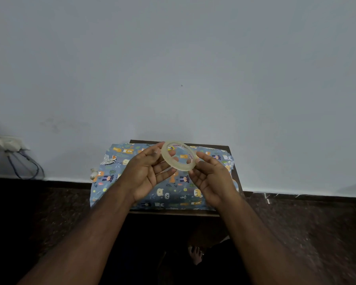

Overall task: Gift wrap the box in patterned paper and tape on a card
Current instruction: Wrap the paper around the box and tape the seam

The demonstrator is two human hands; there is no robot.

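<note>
Both hands raised above a small dark table (230, 150) set against a pale wall (173, 58). Between them a roll of clear tape (178, 155), ring tilted, printed core partly readable. Left hand (146, 173) palm up, fingertips and thumb pinching the roll's left rim. Right hand (211, 179) palm turned inward, thumb and fingers curled against the roll's right and lower rim; whether it is picking at a tape end cannot be told. Beneath the hands, blue patterned paper (115, 171) with cartoon animals, spread over the tabletop, its left edge hanging past the table. Paper rises slightly in the middle; the box itself is not visible, nor a card. Wall socket with cables (10, 145) at far left. Dark speckled floor (306, 233); a bare foot (195, 254) below the table edge
</note>
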